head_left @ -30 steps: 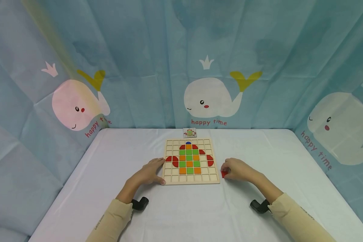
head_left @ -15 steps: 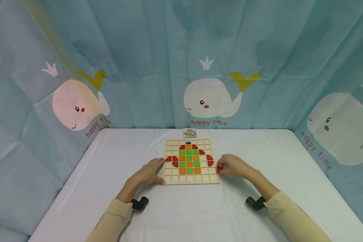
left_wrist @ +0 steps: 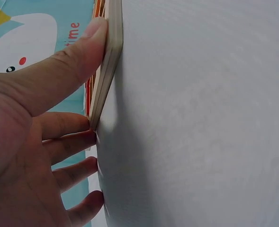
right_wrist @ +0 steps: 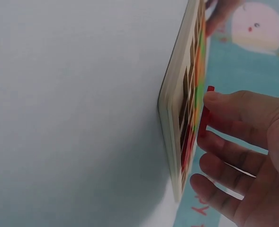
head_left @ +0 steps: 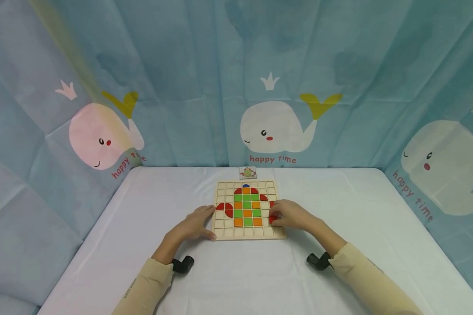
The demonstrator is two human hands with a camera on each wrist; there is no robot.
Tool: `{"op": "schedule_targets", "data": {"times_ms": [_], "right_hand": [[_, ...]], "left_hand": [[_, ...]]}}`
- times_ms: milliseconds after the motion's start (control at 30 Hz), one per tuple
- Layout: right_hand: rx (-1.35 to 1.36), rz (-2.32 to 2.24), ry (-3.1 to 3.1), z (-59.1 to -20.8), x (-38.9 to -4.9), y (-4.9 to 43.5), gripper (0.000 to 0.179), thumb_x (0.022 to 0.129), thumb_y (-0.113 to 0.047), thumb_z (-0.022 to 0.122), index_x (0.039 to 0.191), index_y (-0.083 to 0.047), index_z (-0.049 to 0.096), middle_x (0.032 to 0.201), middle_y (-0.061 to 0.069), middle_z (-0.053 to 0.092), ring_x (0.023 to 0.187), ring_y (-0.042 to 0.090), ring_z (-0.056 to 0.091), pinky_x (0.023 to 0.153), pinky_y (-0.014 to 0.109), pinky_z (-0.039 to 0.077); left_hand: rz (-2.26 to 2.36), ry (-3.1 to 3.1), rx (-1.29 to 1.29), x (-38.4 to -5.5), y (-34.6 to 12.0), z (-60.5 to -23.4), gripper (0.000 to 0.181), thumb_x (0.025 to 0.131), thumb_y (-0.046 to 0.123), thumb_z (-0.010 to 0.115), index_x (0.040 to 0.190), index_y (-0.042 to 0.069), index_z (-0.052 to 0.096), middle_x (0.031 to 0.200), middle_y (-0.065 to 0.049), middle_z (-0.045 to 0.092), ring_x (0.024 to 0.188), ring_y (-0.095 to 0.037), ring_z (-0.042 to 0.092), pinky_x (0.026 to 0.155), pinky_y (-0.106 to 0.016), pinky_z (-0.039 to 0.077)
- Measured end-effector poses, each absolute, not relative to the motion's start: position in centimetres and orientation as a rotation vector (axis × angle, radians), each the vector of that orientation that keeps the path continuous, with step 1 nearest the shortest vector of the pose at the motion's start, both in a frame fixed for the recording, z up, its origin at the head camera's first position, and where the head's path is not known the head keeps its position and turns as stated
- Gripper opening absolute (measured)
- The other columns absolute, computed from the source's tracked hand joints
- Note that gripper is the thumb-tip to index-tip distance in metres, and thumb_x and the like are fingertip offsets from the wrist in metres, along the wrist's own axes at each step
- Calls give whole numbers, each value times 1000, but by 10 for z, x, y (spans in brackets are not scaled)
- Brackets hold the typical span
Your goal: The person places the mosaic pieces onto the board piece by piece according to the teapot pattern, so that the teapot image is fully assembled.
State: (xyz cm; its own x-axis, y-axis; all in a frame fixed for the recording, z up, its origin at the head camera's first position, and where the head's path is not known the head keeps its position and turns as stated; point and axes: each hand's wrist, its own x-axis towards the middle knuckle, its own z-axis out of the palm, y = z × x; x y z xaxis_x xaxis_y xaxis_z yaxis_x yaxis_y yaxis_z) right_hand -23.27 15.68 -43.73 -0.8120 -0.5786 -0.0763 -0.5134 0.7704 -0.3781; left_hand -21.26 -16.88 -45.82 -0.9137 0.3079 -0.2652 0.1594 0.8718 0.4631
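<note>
A square wooden grid board (head_left: pixel 249 232) lies on the white table, set with green and orange square tiles, red rounded tiles and a blue half-round piece at the top. My left hand (head_left: pixel 194 223) rests at the board's left side, thumb at its near corner and fingers spread along the edge. Over the board's right part, my right hand (head_left: pixel 293 214) pinches a red tile (right_wrist: pixel 204 118) between thumb and fingertips. In the right wrist view this tile stands a little off the board's face. My right fingers partly cover the red pieces at the right side in the head view.
Behind the board lies a small picture card (head_left: pixel 247 173) with a similar coloured pattern. The white tablecloth (head_left: pixel 244 275) spreads around it. A blue curtain (head_left: pixel 189 131) printed with whales hangs along the far table edge. Black devices are worn at both wrists.
My right hand has brought the red tile from the table beside the board leftward, over the board's right columns. My left hand has stayed at the left edge.
</note>
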Motion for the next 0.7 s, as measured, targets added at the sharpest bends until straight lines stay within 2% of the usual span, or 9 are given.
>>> {"op": "schedule_targets", "data": {"times_ms": [333, 700], "right_hand": [[-838, -511, 2757, -442, -235, 141, 14, 83, -19, 77, 94, -11, 73, 81, -3, 57, 74, 11, 45, 66, 24, 40], [-847, -455, 2759, -443, -235, 135, 14, 84, -18, 76, 96, -11, 74, 84, -2, 58, 75, 11, 46, 68, 26, 41]], "left_hand": [[639, 2711, 345, -212, -168, -457, 99, 69, 30, 87, 150, 4, 36, 157, -15, 34, 148, -38, 24, 116, -61, 23], [648, 2711, 358, -212, -168, -456, 99, 69, 28, 87, 150, 3, 36, 157, -16, 34, 148, -39, 24, 116, -63, 23]]}}
